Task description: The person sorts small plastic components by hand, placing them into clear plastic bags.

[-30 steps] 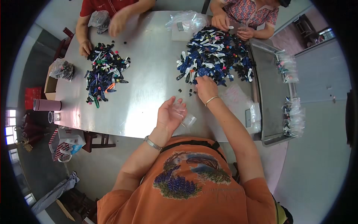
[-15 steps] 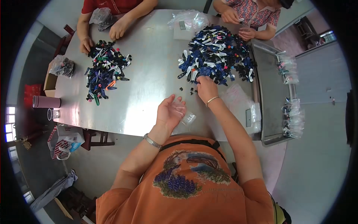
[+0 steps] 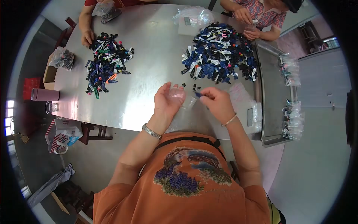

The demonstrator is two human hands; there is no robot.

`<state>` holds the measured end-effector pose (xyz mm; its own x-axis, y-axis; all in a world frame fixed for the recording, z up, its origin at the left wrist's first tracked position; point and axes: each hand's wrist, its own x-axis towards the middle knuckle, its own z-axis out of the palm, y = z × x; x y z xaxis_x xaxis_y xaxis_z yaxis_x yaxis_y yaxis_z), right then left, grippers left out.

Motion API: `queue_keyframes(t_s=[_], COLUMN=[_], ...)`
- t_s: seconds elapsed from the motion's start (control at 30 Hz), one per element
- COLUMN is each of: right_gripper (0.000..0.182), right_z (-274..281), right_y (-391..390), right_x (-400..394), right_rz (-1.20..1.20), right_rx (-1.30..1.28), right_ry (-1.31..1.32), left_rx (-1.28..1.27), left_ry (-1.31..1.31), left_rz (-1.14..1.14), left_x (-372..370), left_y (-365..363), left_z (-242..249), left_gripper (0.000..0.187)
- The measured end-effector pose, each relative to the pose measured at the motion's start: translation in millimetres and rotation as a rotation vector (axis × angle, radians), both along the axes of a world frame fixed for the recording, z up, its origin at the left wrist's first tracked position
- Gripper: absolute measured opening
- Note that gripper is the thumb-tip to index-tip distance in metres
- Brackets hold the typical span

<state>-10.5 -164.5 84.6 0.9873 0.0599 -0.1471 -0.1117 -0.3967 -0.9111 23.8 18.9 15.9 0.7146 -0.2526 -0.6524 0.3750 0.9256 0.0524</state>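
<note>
My left hand is turned palm up, its fingers curled around a small clear plastic bag. Between the thumb and fingertips of my right hand is a dark blue hair clip, a short way right of the bag. Beyond both hands lies a big heap of hair clips, mostly dark blue, black and white. A few small black clips lie loose on the metal table just in front of the right hand. Another clear bag rests between my hands.
A second clip pile lies at the left. Two people sit across the table; one has a hand at a filled bag. A metal tray with packed bags along its edge stands at the right. A pink tumbler is far left.
My right hand has drawn back from the heap toward me with a blue clip. My left hand stays with the bag. The person at the far left has lifted one hand to the filled bag.
</note>
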Motion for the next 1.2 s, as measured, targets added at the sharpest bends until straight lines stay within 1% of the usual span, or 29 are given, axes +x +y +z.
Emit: queue_keyframes(t_s=[0.03, 0.1, 0.13, 0.17, 0.23, 0.27, 0.3, 0.33, 0.37, 0.4, 0.43, 0.47, 0.5, 0.53, 0.57, 0.63, 0.77, 0.83, 0.97, 1.03, 1.07, 1.13, 1.17, 1.2], right_gripper=[0.013, 0.011, 0.01, 0.01, 0.012, 0.012, 0.015, 0.019, 0.019, 0.022, 0.026, 0.026, 0.027, 0.029, 0.029, 0.029, 0.022, 0.012, 0.007, 0.006, 0.006, 0.009, 0.009, 0.011], right_z=[1, 2, 4, 2, -3, -3, -4, -5, -8, -13, -20, -34, -51, -60, -70, -79, -90, -101, -107, -91, -83, -62, -50, -34], right_y=[2, 11, 19, 25, 36, 40, 43, 45, 41, 30, 20, 9, -3, -7, -7, 9, 22, 24, 13, 8, 7, 9, 11, 16], right_x=[-3, -8, -10, -10, -8, -7, -8, -8, -6, -3, 0, 6, 12, 15, 17, 21, 29, 30, 30, 26, 23, 11, 3, -5], right_rz=[0.0, 0.205, 0.2, 0.195, 0.191, 0.191, 0.1, 0.012, 0.019, -0.104, -0.227, -0.223, -0.21, -0.197, -0.196, -0.054, 0.005, 0.024, -0.024, -0.022, -0.02, -0.194, -0.192, -0.147], right_rx=[-0.002, -0.474, -0.554, -0.556, -0.647, -0.648, -0.444, -0.24, -0.241, -0.258, -0.276, -0.28, -0.384, -0.488, -0.489, -0.625, -0.583, -0.613, -0.523, -0.468, -0.468, 0.033, 0.032, 0.09], right_ry=[0.002, -0.319, -0.328, -0.327, -0.369, -0.37, -0.386, -0.397, -0.394, -0.402, -0.411, -0.411, -0.355, -0.299, -0.303, -0.507, -0.436, -0.47, -0.475, -0.381, -0.382, -0.098, -0.093, -0.162], left_rx=[-0.002, 0.011, 0.01, 0.022, 0.031, -0.028, -0.087, -0.088, -0.14, -0.192, -0.196, -0.198, -0.2, -0.182, -0.184, -0.167, -0.109, -0.101, -0.113, -0.108, -0.104, -0.105, -0.105, -0.104], left_ry=[0.002, -0.017, -0.018, -0.02, -0.024, -0.077, -0.131, -0.129, -0.063, 0.005, 0.008, 0.039, 0.069, 0.031, 0.029, 0.053, 0.054, 0.049, 0.042, 0.06, 0.08, 0.054, 0.026, 0.03], left_rz=[0.0, -0.03, -0.036, -0.045, -0.054, -0.085, -0.113, -0.107, -0.03, 0.046, 0.051, 0.12, 0.187, 0.158, 0.16, 0.056, 0.016, 0.031, 0.05, 0.055, 0.059, 0.05, 0.041, 0.042], left_x=[-1, -2, -4, -6, -11, -12, -13, -13, -13, -13, -12, -9, -7, -10, -12, -19, -21, -19, -17, -16, -16, -16, -16, -17], left_y=[-2, -6, -9, -13, -14, -12, -9, -6, -3, 1, 6, 11, 14, 14, 11, 0, 0, 4, 8, 5, 4, 3, 3, 3], left_z=[0, 1, 2, 3, 1, -5, -7, -9, -11, -11, -13, -13, -14, -17, -19, -12, -13, -11, -16, -11, -9, -12, -15, -18], left_gripper=[0.013, 0.013, 0.013, 0.013, 0.013, 0.012, 0.012, 0.012, 0.012, 0.012, 0.012, 0.013, 0.013, 0.013, 0.013, 0.017, 0.017, 0.017, 0.016, 0.016, 0.016, 0.016, 0.017, 0.017])
